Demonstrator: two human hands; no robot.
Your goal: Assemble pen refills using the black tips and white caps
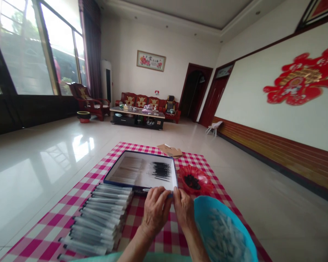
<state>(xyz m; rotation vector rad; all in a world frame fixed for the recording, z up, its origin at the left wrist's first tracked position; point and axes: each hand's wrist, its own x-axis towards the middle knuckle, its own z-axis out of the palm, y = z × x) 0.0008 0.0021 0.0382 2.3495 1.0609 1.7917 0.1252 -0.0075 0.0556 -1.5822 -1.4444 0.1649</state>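
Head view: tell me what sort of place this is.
Probably a living room in a home: a long sofa with patterned cushions stands by the far wall, a low coffee table before it, and a framed flower picture hangs above.

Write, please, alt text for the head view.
A person's left hand and right hand are close together by a shallow box of thin rods. Pen-like tubes lie left; a red bowl and blue basin stand right, on a checked tablecloth.

Framed picture (151, 60) above red sofa (135, 99); coffee table (137, 113) in front
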